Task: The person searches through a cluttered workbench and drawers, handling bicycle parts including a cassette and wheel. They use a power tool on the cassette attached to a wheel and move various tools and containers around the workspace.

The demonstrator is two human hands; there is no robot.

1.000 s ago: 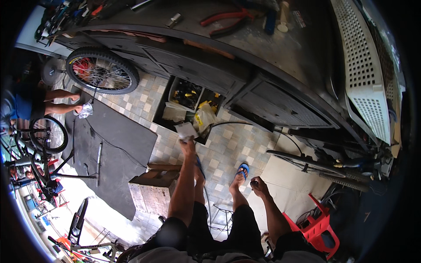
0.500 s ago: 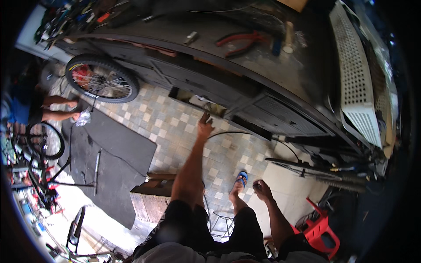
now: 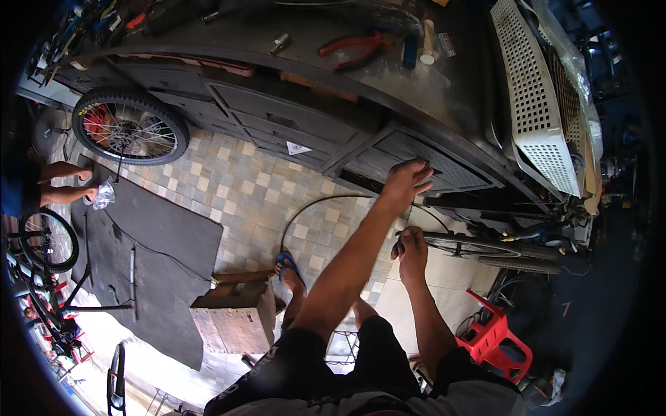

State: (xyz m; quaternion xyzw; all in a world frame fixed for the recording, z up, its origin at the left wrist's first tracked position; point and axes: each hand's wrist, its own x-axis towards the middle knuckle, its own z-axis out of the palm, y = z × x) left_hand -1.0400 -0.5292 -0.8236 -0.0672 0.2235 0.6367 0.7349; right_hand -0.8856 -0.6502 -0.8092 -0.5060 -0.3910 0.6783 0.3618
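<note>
My left hand point(image 3: 408, 186) reaches out in front of the dark cabinet point(image 3: 305, 118), close to its lower right door panel point(image 3: 451, 166). Its fingers are apart and I see nothing held in them. My right hand point(image 3: 412, 255) is lower, above the pale floor slab beside a thin bicycle wheel point(image 3: 458, 239). Its fingers are curled round a small dark thing point(image 3: 399, 244) too small to name. A black cable point(image 3: 305, 208) arcs over the tiles behind my left forearm. The drawer with a white triangular label point(image 3: 298, 148) is closed.
Red-handled pliers point(image 3: 357, 47) and a short metal cylinder point(image 3: 279, 43) lie on the benchtop. A white perforated basket point(image 3: 538, 104) stands at the right. A spoked wheel point(image 3: 132, 128) leans against the cabinet. A wooden box point(image 3: 232, 319), a red stool point(image 3: 492, 336) and a dark mat point(image 3: 152, 256) are below.
My left hand has moved right, away from a low drawer that stood out and is now pushed in. My right hand has risen toward the cabinet. The whole view has shifted.
</note>
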